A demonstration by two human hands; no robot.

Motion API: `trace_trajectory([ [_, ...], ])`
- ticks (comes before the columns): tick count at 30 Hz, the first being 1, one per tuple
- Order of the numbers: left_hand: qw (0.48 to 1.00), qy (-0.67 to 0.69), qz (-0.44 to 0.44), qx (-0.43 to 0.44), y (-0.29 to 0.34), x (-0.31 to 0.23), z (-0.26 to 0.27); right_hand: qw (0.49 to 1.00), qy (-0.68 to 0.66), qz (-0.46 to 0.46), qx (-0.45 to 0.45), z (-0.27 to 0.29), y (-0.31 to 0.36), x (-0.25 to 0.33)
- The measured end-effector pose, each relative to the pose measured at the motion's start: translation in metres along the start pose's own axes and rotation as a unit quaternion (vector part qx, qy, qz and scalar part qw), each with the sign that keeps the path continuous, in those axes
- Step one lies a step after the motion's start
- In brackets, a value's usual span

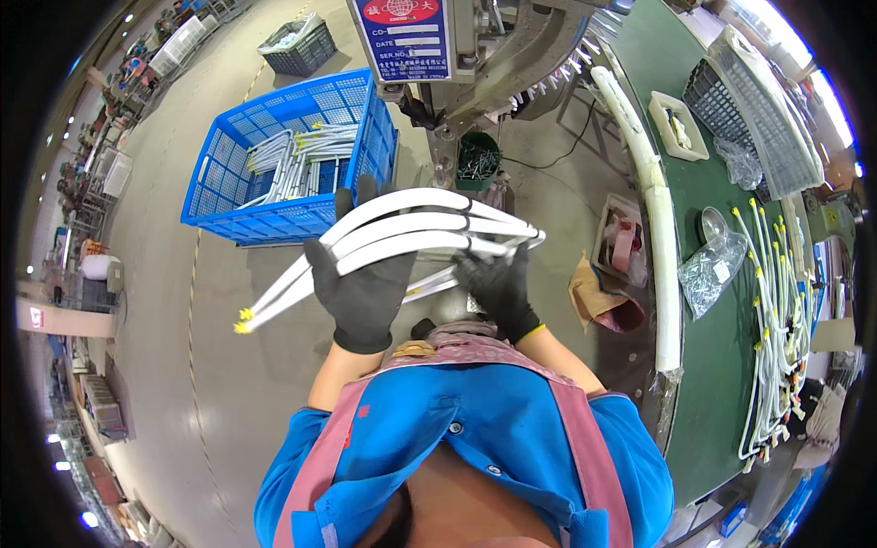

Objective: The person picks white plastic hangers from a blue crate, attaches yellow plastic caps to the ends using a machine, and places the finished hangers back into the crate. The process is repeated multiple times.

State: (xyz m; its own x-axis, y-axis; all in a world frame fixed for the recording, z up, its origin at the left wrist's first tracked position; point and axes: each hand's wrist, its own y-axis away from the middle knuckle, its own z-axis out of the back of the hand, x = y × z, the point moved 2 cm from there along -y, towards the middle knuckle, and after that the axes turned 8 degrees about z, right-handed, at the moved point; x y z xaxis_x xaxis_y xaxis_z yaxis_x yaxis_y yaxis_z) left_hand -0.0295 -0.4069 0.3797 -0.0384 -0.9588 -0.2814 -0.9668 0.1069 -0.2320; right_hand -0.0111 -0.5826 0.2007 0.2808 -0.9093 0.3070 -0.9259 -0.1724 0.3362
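Observation:
A bundle of several curved white tubes lies across both my hands, in front of my chest. My left hand, in a dark glove, is closed round the middle of the bundle, thumb on the near side and fingertips showing beyond it. Yellow tips stick out at the bundle's left end; black marks or bands cross it right of the middle, where the tubes narrow. My right hand, also gloved, has its fingers closed at the narrow right end. A thinner length passes below, between the hands, partly hidden.
Beyond my left hand stands a blue plastic crate with similar white tubes. A metal machine is straight ahead, a green bin of small parts below it. At right, a green table carries yellow-tipped tubes and a plastic bag.

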Motion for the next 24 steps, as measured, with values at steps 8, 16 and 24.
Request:
trace_trajectory([
  [8, 0.994, 0.102, -0.021, -0.028, 0.053, -0.022, 0.024, 0.969, -0.175, 0.077, 0.158, -0.001, -0.061, 0.111],
  [16, 0.762, -0.514, 0.373, -0.127, 0.116, -0.038, 0.038, 0.985, -0.003, 0.065, 0.161, -0.088, -0.043, 0.043],
  [24, 0.641, -0.75, 0.058, -0.154, 0.042, -0.027, 0.062, 0.969, 0.083, -0.2, 0.118, -0.059, -0.006, -0.064],
])
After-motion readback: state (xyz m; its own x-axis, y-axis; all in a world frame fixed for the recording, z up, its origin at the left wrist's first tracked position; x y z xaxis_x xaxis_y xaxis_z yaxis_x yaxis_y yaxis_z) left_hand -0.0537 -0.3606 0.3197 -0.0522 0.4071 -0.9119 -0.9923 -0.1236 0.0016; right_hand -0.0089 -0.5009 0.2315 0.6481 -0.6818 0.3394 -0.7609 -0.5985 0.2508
